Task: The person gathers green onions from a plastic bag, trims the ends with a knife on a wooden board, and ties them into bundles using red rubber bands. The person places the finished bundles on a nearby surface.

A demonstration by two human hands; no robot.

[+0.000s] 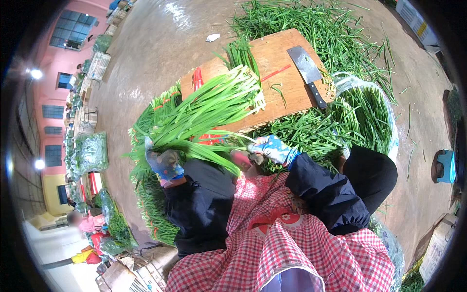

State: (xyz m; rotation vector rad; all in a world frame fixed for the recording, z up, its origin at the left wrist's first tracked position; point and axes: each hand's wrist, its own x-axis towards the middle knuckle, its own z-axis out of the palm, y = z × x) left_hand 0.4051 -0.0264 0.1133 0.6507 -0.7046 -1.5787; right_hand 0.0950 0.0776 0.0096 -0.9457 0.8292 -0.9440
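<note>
My left hand [167,166], in a patterned glove, is at the leafy ends of garlic chives [215,98], its fingers partly hidden by the leaves it grips. In a blue patterned glove, my right hand [271,149] pinches the pale stalk of a few loose chives [235,134]. The large bunch lies across a wooden board [277,91], white ends to the right. On the board's right side rests a cleaver [306,69] with a black handle. Red ties [197,78] lie at the board's left, and more red ties [208,138] show beneath the leaves near my hands.
Tied chive bundles [160,215] are stacked at the left. A heap of loose greens [310,22] spreads behind the board. A plastic bag [392,120] of chives stands at the right. Farther off are a blue stool [446,166], wrapped produce [91,151] and a person [91,221].
</note>
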